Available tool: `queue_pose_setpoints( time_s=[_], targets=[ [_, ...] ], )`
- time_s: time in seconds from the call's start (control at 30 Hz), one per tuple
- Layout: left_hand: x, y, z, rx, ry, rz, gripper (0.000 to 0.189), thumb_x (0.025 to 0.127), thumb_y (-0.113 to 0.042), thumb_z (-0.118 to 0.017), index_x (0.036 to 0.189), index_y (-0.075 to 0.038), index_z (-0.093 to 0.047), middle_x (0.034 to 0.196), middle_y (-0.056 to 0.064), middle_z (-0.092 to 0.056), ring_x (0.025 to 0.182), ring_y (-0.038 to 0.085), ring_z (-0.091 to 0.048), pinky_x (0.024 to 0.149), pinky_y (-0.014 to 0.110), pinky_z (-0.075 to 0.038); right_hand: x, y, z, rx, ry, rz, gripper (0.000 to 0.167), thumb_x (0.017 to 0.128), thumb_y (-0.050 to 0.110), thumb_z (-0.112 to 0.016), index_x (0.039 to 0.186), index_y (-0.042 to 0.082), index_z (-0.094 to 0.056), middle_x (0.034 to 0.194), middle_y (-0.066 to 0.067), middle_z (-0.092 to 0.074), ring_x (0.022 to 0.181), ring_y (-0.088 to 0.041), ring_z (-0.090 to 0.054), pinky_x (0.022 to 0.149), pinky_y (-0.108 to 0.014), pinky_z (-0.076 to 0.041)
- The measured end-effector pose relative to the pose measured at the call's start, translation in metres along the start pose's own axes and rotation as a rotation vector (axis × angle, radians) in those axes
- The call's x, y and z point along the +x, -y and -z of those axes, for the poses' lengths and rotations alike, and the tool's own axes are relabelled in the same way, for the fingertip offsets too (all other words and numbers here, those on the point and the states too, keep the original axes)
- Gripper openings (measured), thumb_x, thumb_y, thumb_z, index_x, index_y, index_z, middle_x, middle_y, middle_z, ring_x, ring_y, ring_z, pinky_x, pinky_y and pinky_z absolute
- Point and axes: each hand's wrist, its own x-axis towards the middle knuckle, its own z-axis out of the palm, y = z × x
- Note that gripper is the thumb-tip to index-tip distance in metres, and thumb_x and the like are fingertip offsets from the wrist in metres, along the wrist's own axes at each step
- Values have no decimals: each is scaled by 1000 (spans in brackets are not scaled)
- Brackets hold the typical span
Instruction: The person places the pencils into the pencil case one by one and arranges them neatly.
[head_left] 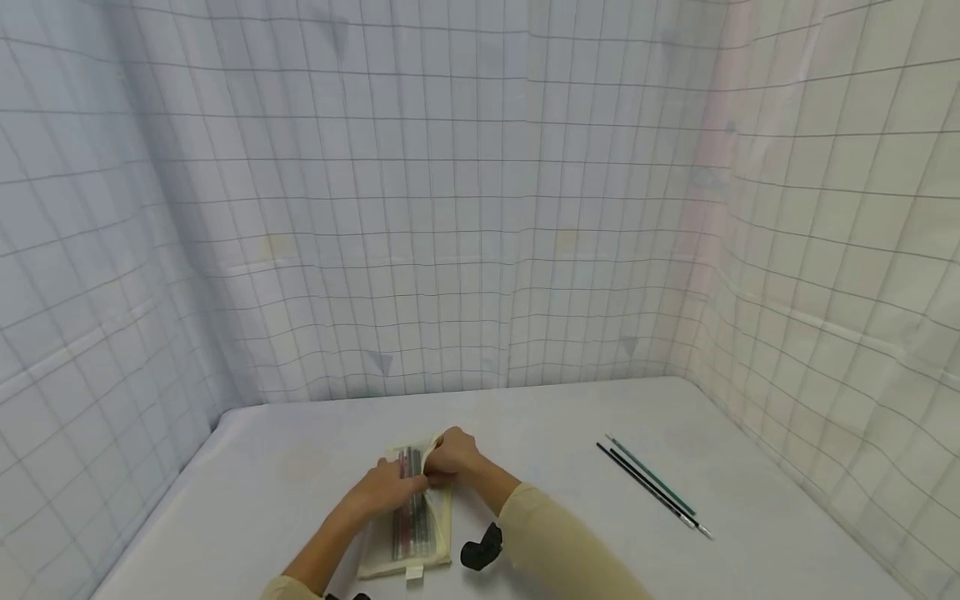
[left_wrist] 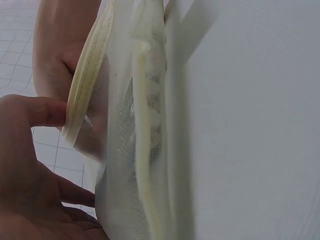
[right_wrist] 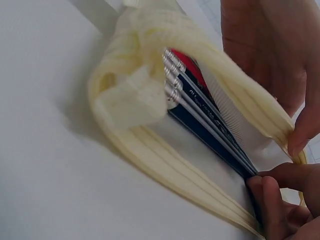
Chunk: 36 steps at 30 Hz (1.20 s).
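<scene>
Zip pouch (head_left: pixel 379 546): flat on the white table (head_left: pixel 540 433), left of centre, both hands on it; mouth gapes.
Pouch feel: we judge it light, soft, floppy; sheer mesh likely snags or tears if pulled hard.
Pouch hold: we'd take the zip edge (right_wrist: pixel 172 170), the firmer part, and spare the mesh.
Pencils (right_wrist: pixel 197 102): bundle inside, lying lengthwise; light, stiff, probably slick, leads fragile. We'd grip mid-shaft.
Left hand (head_left: pixel 381 490): partly closed, thumb and fingers grasping the zip edge near the mouth.
Right hand (head_left: pixel 453 454): fingers in the mouth, nearly closed, pinching pencils; how many, we can't tell.
Loose pencils (head_left: pixel 652 484): three on the table, well right of the pouch; neither hand touches them.
</scene>
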Motion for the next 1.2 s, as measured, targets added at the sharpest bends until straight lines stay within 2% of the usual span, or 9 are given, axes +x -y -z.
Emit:
queue_pose_setpoints(
  time_s=[0.17,0.23,0.37,0.53,0.7,0.9,1.2],
  targets=[
    [0,3,2,-9,-3,10,77,93,-46,-62,139,16,-53,141,49,-41,137,64,-34,104,71,-36,-3,-1,-5,217,7,-54,7,79,3,-82,75,4,-76,68,-8,-66,55,-15,-65,56,-30,-58],
    [0,3,3,-11,-4,11,77,94,-46,-63,139,15,-53,141,47,-43,137,64,-34,104,71,-36,-5,-1,-3,326,44,-66,5,83,-1,-78,79,2,-76,68,-11,-68,52,-16,-65,53,-30,-58],
    [1,4,2,9,2,3,77,94,-49,-64,135,16,-56,137,43,-51,138,63,-32,104,71,-36,-9,-3,2,421,132,-77,2,89,-2,-75,88,-1,-74,72,-14,-70,54,-18,-66,52,-32,-58],
    [1,3,2,22,10,4,80,93,-48,-65,135,19,-53,139,46,-47,138,65,-31,105,72,-34,-12,-8,11,466,201,-74,5,90,-1,-75,94,-1,-73,77,-15,-72,63,-21,-70,54,-34,-58],
    [1,0,2,29,7,14,80,93,-45,-65,135,21,-52,142,51,-38,136,66,-33,105,74,-33,-13,-12,20,477,224,-50,8,87,-2,-76,94,-1,-73,77,-15,-72,62,-20,-69,51,-31,-55],
    [2,1,-1,55,-2,3,76,91,-42,-66,130,22,-55,136,48,-47,134,65,-37,104,73,-36,-14,-16,27,457,229,-49,12,85,-3,-78,96,0,-73,79,-12,-72,62,-17,-69,49,-29,-54],
    [0,-1,-1,72,-12,5,75,87,-41,-65,129,21,-57,134,50,-47,128,65,-44,102,72,-39,-15,-23,42,452,246,-60,22,85,-1,-79,106,0,-73,87,-9,-74,70,-21,-71,54,-32,-56]
  ],
)
